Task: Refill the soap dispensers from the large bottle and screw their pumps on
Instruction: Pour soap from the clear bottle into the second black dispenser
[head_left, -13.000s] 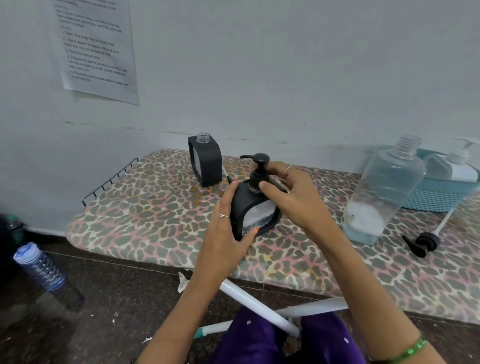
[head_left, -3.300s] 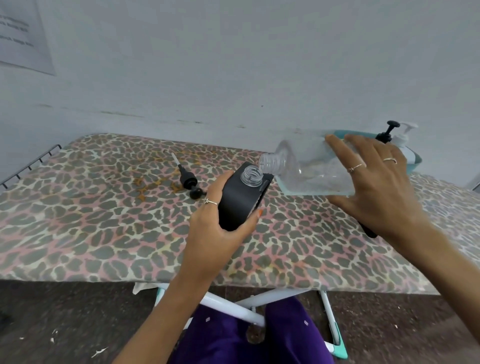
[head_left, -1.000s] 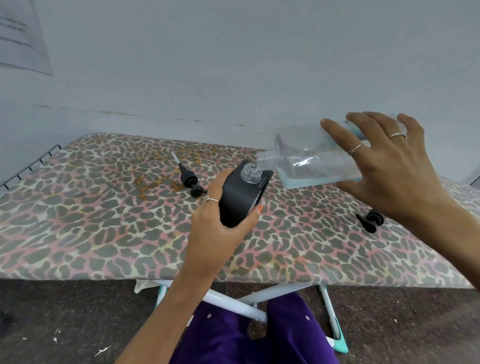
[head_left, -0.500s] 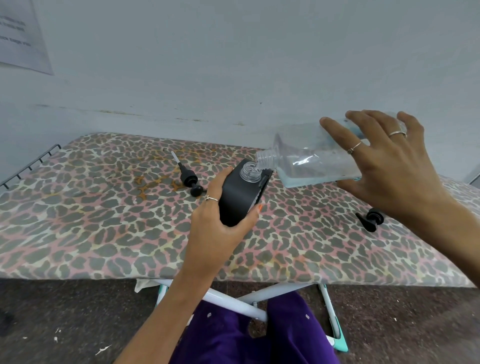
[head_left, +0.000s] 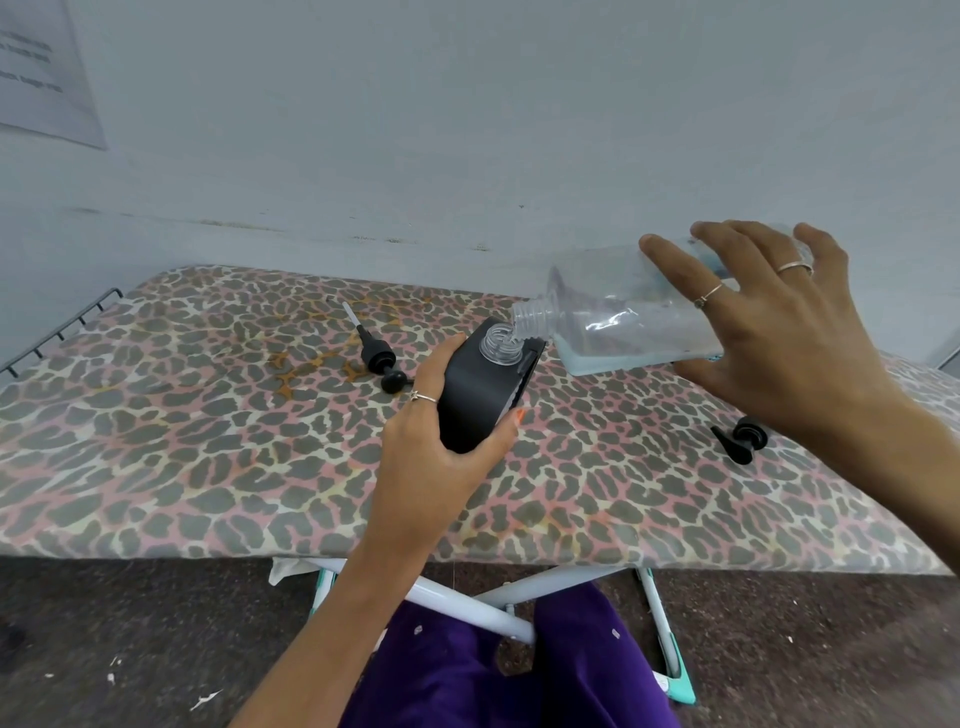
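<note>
Head view, looking down: the left hand (head_left: 436, 457) has its fingers and thumb curled round a black soap dispenser (head_left: 480, 387), thumb on the near side with an orange nail showing and a ring on one finger, and holds it tipped to the right just above the ironing board (head_left: 156, 441). The dispenser's clear threaded neck (head_left: 500, 345) is open and faces up toward the camera. The right hand (head_left: 779, 338) grips the large clear bottle (head_left: 623, 317) from above, fingers spread across its upper side and thumb underneath, two rings visible. That bottle lies almost flat, its open mouth (head_left: 530, 318) pointing left and sitting right at the dispenser's neck, with a thin run of clear liquid between them; pale blue soap pools along the bottle's lower side. Left of the dispenser, a black pump (head_left: 378, 357) with its white tube lies flat on the board's leopard-print cover, near but apart from the left hand. Right of the dispenser, under the right wrist, a second black pump (head_left: 740, 439) lies on the cover, partly hidden by the forearm. Behind the dispenser runs a pale wall, with a printed sheet (head_left: 47, 73) stuck up at far left; its text is too blurred to read. Below the dispenser, under the board's near edge, white legs (head_left: 467, 605) cross in front of purple clothing (head_left: 467, 675).
</note>
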